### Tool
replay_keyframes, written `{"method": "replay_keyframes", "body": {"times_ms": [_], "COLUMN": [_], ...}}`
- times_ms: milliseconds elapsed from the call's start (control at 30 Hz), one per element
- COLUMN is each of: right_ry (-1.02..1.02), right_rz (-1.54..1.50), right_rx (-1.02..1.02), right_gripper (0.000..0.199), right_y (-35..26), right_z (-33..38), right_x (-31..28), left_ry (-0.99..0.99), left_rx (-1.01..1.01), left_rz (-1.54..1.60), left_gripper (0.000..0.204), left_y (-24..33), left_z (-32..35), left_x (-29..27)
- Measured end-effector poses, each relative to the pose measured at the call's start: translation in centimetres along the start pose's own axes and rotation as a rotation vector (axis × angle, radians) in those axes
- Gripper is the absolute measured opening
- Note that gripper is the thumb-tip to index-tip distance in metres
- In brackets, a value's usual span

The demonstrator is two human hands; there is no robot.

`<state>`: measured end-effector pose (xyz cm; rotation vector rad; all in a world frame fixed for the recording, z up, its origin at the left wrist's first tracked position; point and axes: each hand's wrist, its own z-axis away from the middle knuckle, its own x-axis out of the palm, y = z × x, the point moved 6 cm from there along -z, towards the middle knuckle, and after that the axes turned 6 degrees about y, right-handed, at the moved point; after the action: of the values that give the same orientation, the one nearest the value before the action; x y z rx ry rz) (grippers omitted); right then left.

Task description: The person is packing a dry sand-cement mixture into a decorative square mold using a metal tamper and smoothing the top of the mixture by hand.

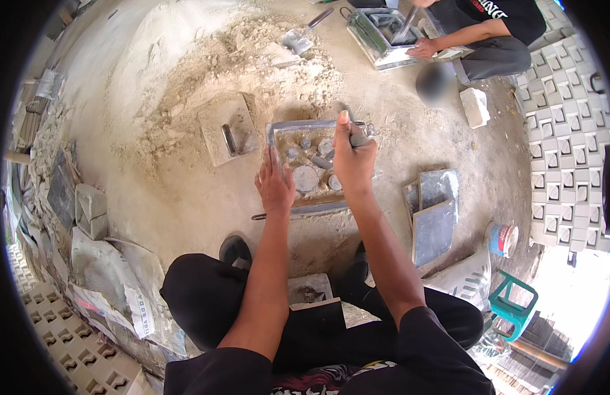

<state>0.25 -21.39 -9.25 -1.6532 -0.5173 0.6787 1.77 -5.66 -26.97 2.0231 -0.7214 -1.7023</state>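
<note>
A square metal mould (pixel 283 128) lies on the sandy ground in front of me, with round and angular metal inserts and a layer of sandy mix inside. My left hand (pixel 274 186) rests flat on the mould's left rim, fingers spread. My right hand (pixel 353 158) is closed around the handle of a grey metal tool (pixel 322 162) whose end reaches down into the mould. I squat over a small grey block (pixel 309 288) between my feet.
A flat slab with a handle (pixel 228 128) lies left of the mould beside a heap of pale sand (pixel 206 46). Metal plates (pixel 434 217) lie at right. Another person (pixel 479 33) works a second mould (pixel 382 33) at the far right. Rows of cast blocks (pixel 565 138) line the right side.
</note>
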Motion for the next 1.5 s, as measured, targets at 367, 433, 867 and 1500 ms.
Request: {"method": "replay_keyframes", "body": {"times_ms": [367,433,867,1500], "right_ry": [-0.100,-0.121,-0.364,-0.073], "right_rz": [-0.207,-0.236,-0.109,-0.225], "right_rx": [0.058,0.060,0.005,-0.042], "right_gripper": [0.041,0.041,0.034,0.032], "right_y": [2.0,2.1,1.4,0.1], "right_z": [-0.2,-0.4,0.2,4.7], "right_x": [-2.7,-3.0,-3.6,-5.5], "left_ry": [-0.001,0.000,-0.015,-0.007], "left_rx": [-0.002,-0.002,-0.003,-0.007], "left_rz": [0.010,0.007,-0.019,-0.015], "left_gripper": [0.058,0.058,0.057,0.058], "left_y": [0.1,0.1,-0.2,-0.4], "left_z": [-0.2,-0.1,0.0,-0.1], "left_x": [0.0,0.0,0.3,0.5]}}
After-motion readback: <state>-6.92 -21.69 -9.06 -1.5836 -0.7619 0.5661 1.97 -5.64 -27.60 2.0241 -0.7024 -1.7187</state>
